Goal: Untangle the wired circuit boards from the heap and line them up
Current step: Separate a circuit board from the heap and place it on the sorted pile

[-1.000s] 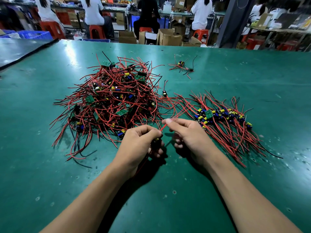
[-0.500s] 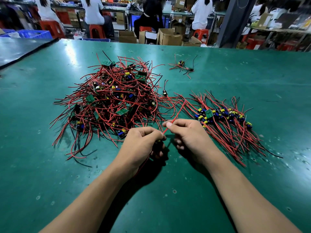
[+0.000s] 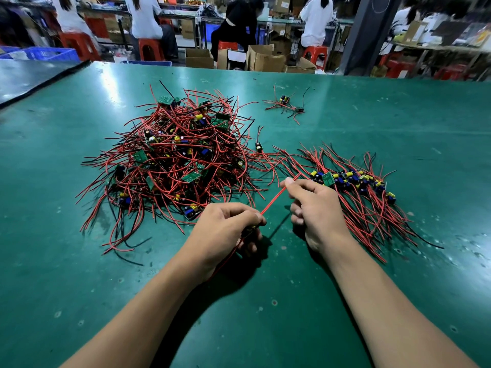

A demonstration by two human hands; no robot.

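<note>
Head view: partway through, by the look of it. Lined up at right on the green table mat [image 3: 345, 301], a row of small green circuit boards [image 3: 353, 180] with yellow and blue parts, red wires fanned toward the near edge. Left to do: the big tangled heap of red- and black-wired boards [image 3: 172, 158] at centre-left, clearly the larger share, plus a small stray cluster [image 3: 285, 103] farther back. In hand: one thin red wire [image 3: 273, 201], taut between the curled, gripping fingers of the left hand [image 3: 225, 229] and a thumb-and-forefinger pinch of the right hand [image 3: 313, 205]; board end hidden.
</note>
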